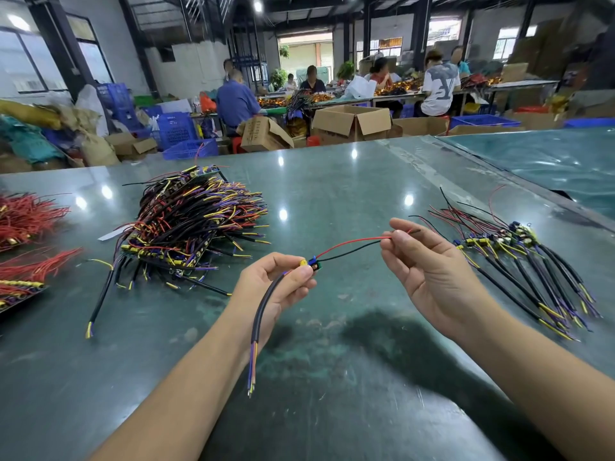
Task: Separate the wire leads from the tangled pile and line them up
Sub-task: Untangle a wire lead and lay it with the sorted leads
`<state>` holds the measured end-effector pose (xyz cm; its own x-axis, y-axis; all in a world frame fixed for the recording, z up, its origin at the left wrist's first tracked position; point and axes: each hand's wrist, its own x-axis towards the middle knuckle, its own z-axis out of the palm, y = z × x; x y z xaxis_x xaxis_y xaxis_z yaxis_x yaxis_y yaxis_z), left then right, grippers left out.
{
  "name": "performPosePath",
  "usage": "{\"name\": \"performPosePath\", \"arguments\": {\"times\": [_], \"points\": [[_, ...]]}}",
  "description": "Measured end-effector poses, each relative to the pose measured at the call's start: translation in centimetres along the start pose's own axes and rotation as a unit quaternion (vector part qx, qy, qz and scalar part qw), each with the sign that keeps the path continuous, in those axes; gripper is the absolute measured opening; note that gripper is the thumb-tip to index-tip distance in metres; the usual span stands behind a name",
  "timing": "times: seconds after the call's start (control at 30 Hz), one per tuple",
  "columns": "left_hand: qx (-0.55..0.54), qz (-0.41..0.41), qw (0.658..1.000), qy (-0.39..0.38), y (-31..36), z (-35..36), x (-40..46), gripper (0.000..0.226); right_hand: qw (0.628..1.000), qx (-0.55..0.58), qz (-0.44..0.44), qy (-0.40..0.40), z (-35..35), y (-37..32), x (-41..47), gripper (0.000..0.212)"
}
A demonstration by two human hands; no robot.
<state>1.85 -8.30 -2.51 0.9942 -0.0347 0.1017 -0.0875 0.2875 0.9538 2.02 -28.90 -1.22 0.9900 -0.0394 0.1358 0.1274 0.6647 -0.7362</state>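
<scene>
One wire lead (349, 246) hangs in the air between my hands above the green table (332, 181). My left hand (283, 284) pinches its small blue and yellow module, and the thick black cable droops past that wrist, ending in yellow and purple tips. My right hand (429, 271) pinches the far ends of the thin red and black wires. The tangled pile (193, 221) of black, red, yellow and purple leads lies to the left. A row of separated leads (519, 257) lies fanned out to the right.
Bundles of red wires (23, 217) lie at the table's left edge, and one loose black lead (100, 294) lies in front of the pile. Cardboard boxes (352, 123) and blue crates (176, 131) stand beyond the table. Several people sit at far benches.
</scene>
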Motion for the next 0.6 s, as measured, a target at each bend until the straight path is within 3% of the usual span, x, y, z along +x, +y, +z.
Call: {"name": "performPosePath", "arguments": {"times": [0.33, 0.6], "points": [[0.011, -0.005, 1.0, -0.007, -0.04, 0.05, -0.05, 0.011, 1.0, -0.024, -0.006, -0.002, 0.07, 0.14, -0.22, 0.031], [0.017, -0.009, 1.0, -0.012, -0.08, 0.04, -0.15, 0.009, 0.985, -0.128, -0.108, 0.038, -0.29, 0.43, 0.04, 0.011]]}}
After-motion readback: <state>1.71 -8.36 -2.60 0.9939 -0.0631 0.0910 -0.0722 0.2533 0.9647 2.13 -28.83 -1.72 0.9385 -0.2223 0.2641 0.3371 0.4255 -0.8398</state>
